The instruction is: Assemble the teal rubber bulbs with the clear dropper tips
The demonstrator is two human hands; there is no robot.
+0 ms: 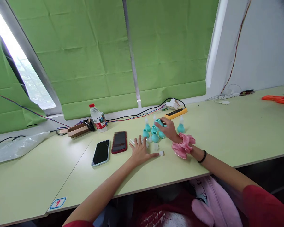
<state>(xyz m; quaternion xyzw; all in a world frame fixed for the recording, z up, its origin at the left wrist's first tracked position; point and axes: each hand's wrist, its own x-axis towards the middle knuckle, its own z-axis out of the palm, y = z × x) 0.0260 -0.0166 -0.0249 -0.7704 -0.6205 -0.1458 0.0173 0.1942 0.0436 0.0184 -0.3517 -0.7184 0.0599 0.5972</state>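
My right hand (168,128) has its fingers wrapped round a teal rubber bulb (159,124), held over a cluster of similar bulbs. Standing in that cluster are several bulbs with open necks, among them a front bulb (155,137). At the back, a bulb with a clear tip (147,126) stands upright; another tipped bulb (181,127) is apart to the right. My left hand (139,152) lies with fingers spread on the table, over or beside small clear plastic pieces. Its thumb reaches a small white piece (161,153). A translucent piece (156,146) lies between the hands.
Left of my left hand lie a red-cased phone (119,142) and a light-cased phone (100,153). Behind them stand a red-capped bottle (98,118) and a cardboard box (78,130). A yellow power strip (176,113) and cables run along the wall. Orange objects (278,99) lie far right.
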